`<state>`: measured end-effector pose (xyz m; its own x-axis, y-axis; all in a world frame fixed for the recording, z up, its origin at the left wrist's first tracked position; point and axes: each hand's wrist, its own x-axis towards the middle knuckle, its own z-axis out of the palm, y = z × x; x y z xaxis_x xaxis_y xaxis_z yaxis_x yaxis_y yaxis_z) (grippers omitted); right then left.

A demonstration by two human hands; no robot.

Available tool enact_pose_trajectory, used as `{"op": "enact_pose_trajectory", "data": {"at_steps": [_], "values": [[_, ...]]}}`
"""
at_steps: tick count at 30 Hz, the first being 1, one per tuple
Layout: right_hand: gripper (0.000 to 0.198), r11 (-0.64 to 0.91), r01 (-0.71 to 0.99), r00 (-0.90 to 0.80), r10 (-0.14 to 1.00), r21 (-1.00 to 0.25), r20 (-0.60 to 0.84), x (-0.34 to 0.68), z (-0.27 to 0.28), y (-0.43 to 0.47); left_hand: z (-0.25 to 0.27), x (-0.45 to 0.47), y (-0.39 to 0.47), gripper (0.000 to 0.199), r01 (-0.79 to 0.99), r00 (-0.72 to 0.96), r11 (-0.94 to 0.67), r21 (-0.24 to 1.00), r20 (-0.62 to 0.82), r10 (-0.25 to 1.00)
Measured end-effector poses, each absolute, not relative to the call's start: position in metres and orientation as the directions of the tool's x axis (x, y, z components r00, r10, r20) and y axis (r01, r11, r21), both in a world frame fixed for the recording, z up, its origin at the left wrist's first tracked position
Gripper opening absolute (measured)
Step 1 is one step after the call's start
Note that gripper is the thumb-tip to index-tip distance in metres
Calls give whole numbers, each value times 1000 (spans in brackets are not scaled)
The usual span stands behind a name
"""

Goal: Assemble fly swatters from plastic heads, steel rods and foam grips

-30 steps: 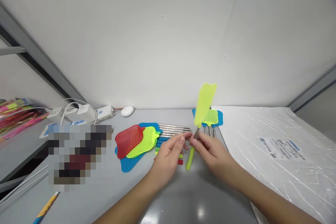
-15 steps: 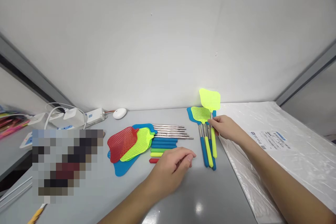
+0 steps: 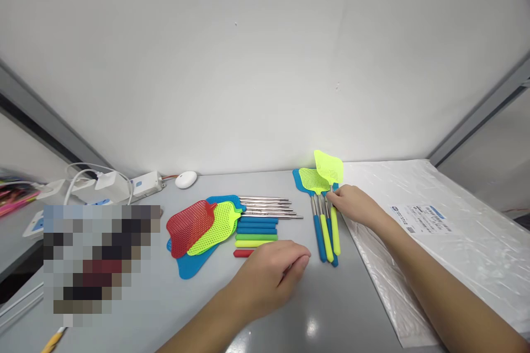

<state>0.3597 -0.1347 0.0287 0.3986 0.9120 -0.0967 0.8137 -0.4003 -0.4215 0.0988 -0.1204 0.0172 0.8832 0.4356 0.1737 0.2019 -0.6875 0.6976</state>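
Observation:
My right hand (image 3: 351,201) pinches the shaft of a yellow-green fly swatter (image 3: 329,166). Its mesh head leans up above several other assembled swatters, and its grip (image 3: 335,237) hangs beside theirs. Under and left of it lie a second yellow-green swatter (image 3: 313,180) and blue ones (image 3: 319,242). Over the grey table, my left hand (image 3: 275,273) is closed with curled fingers, and nothing shows in it. Just beyond it are loose foam grips: blue (image 3: 259,222), green (image 3: 256,237), yellow (image 3: 254,244) and red (image 3: 243,253), the red partly hidden by the hand.
Loose swatter heads, red (image 3: 190,226), yellow-green (image 3: 219,226) and blue (image 3: 194,265), overlap at left. Metal rods (image 3: 269,208) lie beside them. A wrapped white package (image 3: 414,265) covers the right side. Power strips (image 3: 111,185) and a white case (image 3: 186,179) stand at the back left.
The held swatter has come down and its head tilts more, close over the other swatters. My left hand has shifted only slightly, thumb now nearer the fingers.

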Motion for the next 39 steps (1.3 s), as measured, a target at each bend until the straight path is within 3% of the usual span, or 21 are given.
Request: {"op": "enact_pose_trajectory", "data": {"at_steps": [9,39], "values": [[42,-376,821,337,927,-430,-167,360,18,-130,17,99,-122,31,183,884,-693,697,192,426],[46,-401,832,380,916,-385,-132,355,19,-132,16,97,-119,28,204,907,-757,621,172,385]]}}
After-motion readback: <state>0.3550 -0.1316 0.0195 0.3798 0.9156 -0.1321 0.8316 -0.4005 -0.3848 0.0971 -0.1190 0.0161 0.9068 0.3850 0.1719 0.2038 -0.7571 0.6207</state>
